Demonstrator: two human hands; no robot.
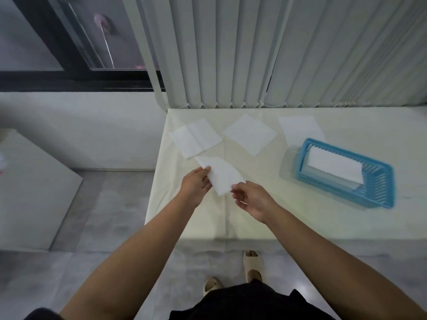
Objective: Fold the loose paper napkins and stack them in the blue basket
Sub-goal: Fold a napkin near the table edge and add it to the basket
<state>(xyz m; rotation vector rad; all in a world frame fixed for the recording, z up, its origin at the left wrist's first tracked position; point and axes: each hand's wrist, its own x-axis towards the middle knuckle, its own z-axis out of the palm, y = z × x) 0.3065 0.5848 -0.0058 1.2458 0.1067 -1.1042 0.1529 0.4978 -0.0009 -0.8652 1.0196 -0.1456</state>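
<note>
A folded white napkin (221,174) is held just above the cream table between both hands. My left hand (196,184) pinches its left edge and my right hand (251,199) pinches its near right corner. Three loose white napkins lie flat further back: one at the left (196,137), one in the middle (249,133), one at the right (300,129). The blue basket (379,192) stands at the right of the table, with a stack of folded napkins (335,166) inside it.
The table (288,215) is covered with a cream cloth and stands against grey vertical blinds (300,54). Its left edge drops to a grey floor (104,215). A white board (30,192) leans at the far left. My feet in pale slippers (253,266) show below the table.
</note>
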